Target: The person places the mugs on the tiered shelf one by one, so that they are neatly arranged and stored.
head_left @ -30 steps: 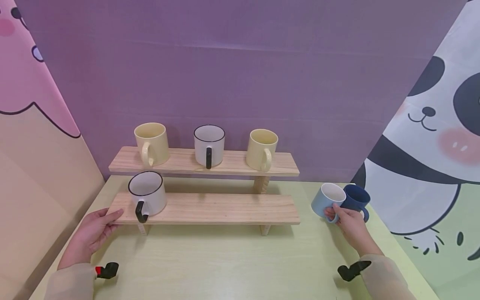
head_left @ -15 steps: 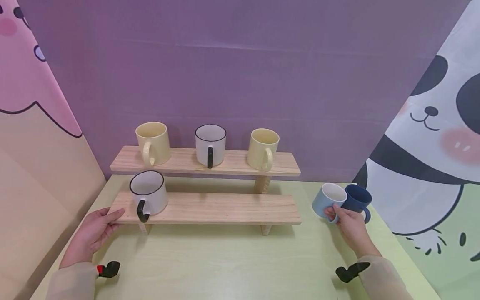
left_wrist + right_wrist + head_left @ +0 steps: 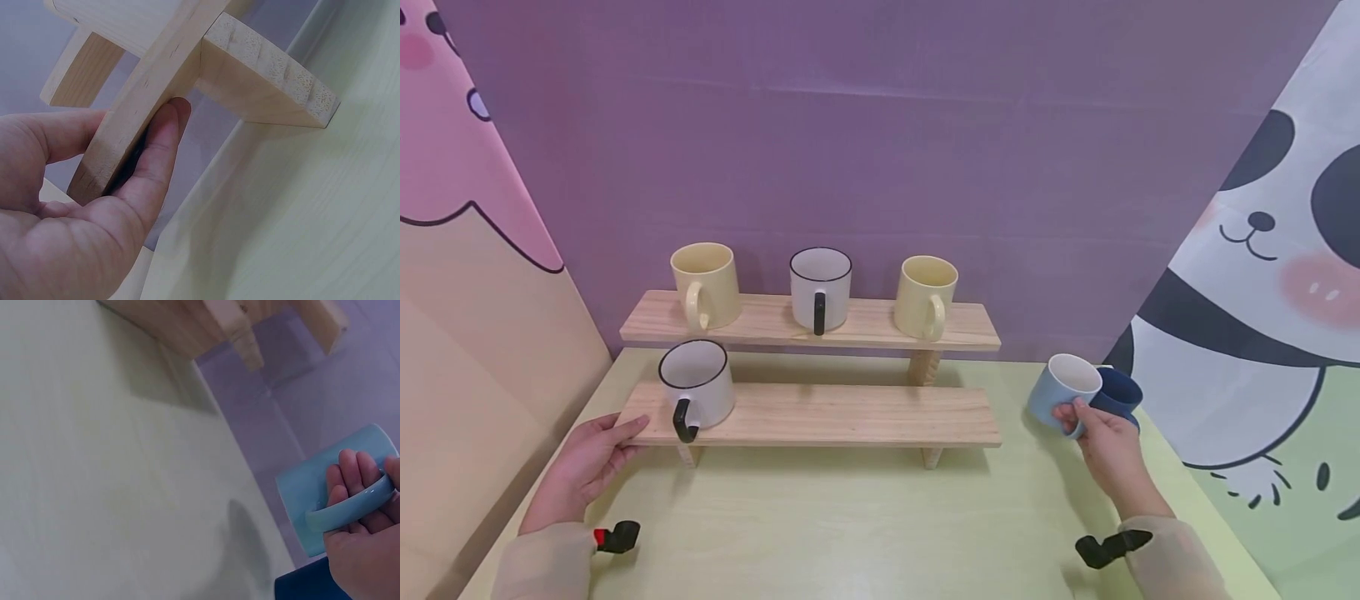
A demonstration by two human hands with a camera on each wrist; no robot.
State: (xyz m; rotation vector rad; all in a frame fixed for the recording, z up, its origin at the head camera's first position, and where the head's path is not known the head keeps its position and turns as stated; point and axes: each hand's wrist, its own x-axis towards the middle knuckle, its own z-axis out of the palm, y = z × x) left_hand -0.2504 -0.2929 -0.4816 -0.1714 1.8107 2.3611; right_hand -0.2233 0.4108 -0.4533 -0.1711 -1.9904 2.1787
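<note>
My right hand [image 3: 1112, 454] grips a light blue mug [image 3: 1051, 398] by its handle [image 3: 350, 510], the fingers curled through the loop in the right wrist view. The mug tilts slightly, and its shadow falls on the tabletop to its lower left. Just behind it on the right stands a dark blue mug [image 3: 1122, 388], partly covered by the light blue one and my hand. My left hand [image 3: 587, 471] pinches the left end of the wooden rack's lower shelf [image 3: 850, 415], thumb on top and fingers curled underneath [image 3: 159, 150]. Near that thumb sits a white mug [image 3: 698, 392] with black rim and handle.
The upper shelf [image 3: 872, 321] bears two yellow mugs, left [image 3: 711, 287] and right [image 3: 921, 300], with another black-rimmed white mug [image 3: 808, 292] between them. A purple backdrop [image 3: 880, 150] rises behind the pale table [image 3: 835, 533]; a panda-print panel [image 3: 1255, 333] flanks the right side.
My right hand has raised the light blue mug slightly and shifted it right, so it overlaps more of the dark blue mug. The left hand stays at the shelf end.
</note>
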